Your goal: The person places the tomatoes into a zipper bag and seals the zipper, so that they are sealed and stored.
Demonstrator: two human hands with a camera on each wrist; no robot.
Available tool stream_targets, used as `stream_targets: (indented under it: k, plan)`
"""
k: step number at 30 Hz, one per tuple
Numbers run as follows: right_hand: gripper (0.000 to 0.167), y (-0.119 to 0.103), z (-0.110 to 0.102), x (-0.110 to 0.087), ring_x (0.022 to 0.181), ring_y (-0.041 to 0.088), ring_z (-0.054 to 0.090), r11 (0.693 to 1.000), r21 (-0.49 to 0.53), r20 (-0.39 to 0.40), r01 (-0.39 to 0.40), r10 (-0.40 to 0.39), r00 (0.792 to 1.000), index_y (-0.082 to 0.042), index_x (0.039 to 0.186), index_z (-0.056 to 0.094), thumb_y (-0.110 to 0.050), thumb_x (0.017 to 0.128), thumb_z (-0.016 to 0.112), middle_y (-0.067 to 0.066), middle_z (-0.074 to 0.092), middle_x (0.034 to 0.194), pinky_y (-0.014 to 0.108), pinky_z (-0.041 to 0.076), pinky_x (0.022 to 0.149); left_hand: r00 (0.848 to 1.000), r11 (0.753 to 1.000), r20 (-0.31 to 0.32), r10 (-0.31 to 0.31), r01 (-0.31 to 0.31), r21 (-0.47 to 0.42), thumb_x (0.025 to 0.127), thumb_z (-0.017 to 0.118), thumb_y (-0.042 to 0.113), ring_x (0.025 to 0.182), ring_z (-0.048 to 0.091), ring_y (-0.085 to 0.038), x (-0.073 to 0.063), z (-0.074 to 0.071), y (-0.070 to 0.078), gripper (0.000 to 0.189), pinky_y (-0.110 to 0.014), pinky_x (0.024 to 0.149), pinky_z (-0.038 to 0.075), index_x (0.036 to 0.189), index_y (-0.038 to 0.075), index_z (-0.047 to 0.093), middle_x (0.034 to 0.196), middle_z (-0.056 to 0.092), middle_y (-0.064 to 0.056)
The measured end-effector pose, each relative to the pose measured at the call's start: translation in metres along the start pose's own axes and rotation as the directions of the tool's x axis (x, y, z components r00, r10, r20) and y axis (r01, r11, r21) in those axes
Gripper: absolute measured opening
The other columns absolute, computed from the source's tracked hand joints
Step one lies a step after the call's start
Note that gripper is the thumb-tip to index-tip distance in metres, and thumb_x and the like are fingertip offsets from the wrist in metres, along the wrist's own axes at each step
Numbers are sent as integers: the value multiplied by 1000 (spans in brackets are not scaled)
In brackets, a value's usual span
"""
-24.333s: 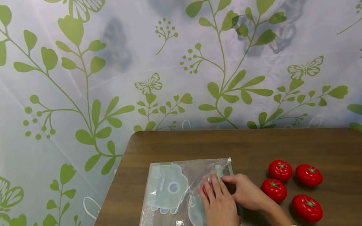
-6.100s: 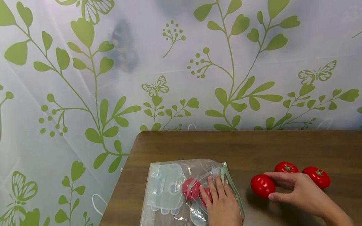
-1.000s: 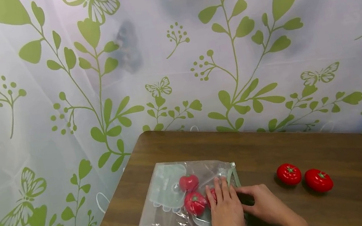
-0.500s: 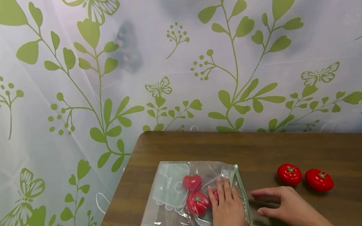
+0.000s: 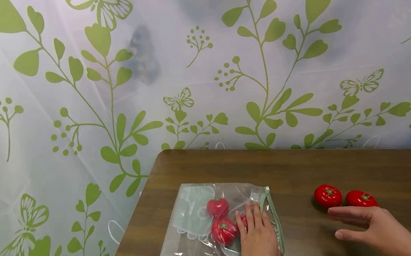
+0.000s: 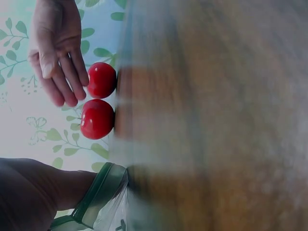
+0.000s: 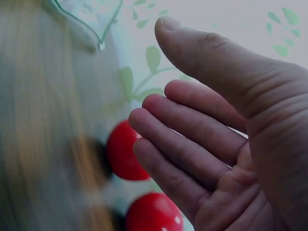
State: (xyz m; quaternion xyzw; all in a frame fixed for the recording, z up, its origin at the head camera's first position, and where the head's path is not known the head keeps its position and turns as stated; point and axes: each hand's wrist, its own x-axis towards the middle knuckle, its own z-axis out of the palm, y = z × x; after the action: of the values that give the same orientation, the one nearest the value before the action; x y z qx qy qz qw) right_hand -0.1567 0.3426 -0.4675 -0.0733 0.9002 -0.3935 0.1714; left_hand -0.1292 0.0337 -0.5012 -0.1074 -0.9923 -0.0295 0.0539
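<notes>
A clear zip bag (image 5: 176, 246) with a pale green print and a green zip edge (image 5: 276, 220) lies flat on the table. Inside are two shiny red tomatoes (image 5: 224, 232), plus a third tomato (image 5: 241, 222) partly covered by my left hand (image 5: 259, 241). That hand rests on the bag near its mouth, fingers straight. In the left wrist view, its thumb side (image 6: 72, 187) is at the green zip edge. My right hand (image 5: 373, 227) hovers with nothing in it, fingers extended and thumb apart. Beside it sit two loose tomatoes (image 5: 327, 196); its fingertips overlap one tomato (image 7: 127, 154) in the right wrist view.
The brown wooden table (image 5: 278, 170) has a rounded far corner at the left. Behind it hangs a pale curtain (image 5: 178, 60) printed with green leaves and butterflies.
Since the earliest frame, tomatoes have gone from the table's right side into the bag. In the last second my right hand has left the bag mouth and moved right, towards the two loose tomatoes.
</notes>
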Motion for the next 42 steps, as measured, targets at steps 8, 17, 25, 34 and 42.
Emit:
stream_targets:
  k: [8,17,25,34,42]
  plan:
    - [74,9,-19,-15,120,19,77,993,-11,-59,-113,113,992,-1,156,58,-40,98,83,21,70,146,28,65,85,1000,1000,-17,6,-6,11,76,95,56,163,40,-35,-2,1,0,97,-65,129,33,154,10,60,172,47,-13]
    - [80,28,-43,-29,109,13,80,978,-156,-158,-141,116,981,2,154,59,-47,96,83,26,69,145,26,64,80,1000,1000,-3,3,-3,-5,77,94,54,163,39,-36,0,2,0,94,-66,130,32,154,10,62,172,47,-13]
    - [94,46,-54,-37,102,9,78,973,-151,-225,-172,136,965,7,157,53,-54,93,84,30,68,145,31,64,78,999,999,50,-6,8,-39,76,95,54,165,35,-35,1,0,1,97,-65,131,29,156,12,59,174,44,-11]
    - [91,67,-60,-37,94,-23,60,987,-103,-290,-123,89,953,14,155,50,-42,94,87,33,68,141,23,63,74,998,999,62,-8,11,-41,77,95,55,165,35,-34,3,-1,1,98,-65,132,29,158,12,58,175,43,-11]
    - [94,72,-62,-39,89,-24,59,981,-117,-309,-152,109,945,16,154,49,-46,93,87,38,64,143,20,61,72,999,999,50,-5,7,-41,77,95,55,165,35,-35,3,0,1,97,-65,131,29,157,12,58,174,44,-11]
